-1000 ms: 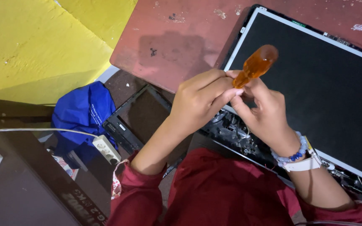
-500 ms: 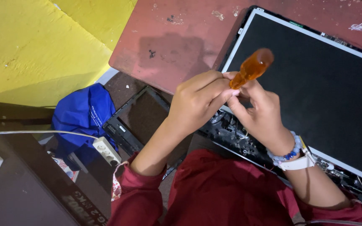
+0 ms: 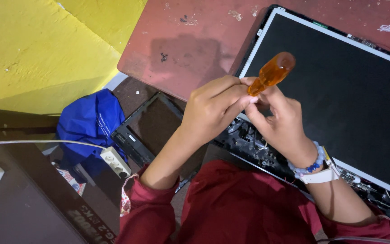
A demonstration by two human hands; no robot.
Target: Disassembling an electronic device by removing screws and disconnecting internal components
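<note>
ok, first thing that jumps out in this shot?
The orange screwdriver handle at centre, pinched between the left hand and right hand. Right of it, a big dark screen panel lies on the reddish table. At lower left, a blue bag sits on the floor.

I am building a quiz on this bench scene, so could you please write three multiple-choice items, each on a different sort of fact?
1. Where does the blue cloth bag lie?
A. on the red table
B. on the floor below the table, left of the hands
C. on the dark screen panel

2. What colour is the translucent plastic screwdriver handle?
A. orange
B. green
C. black

3. How is the screwdriver held?
A. by the left hand alone
B. lying loose on the panel
C. by both hands

Answers: 1 B, it lies beside the white power strip. 2 A, the handle shows amber-orange. 3 C, the left hand and right hand both pinch it over the black flat screen panel.
</note>
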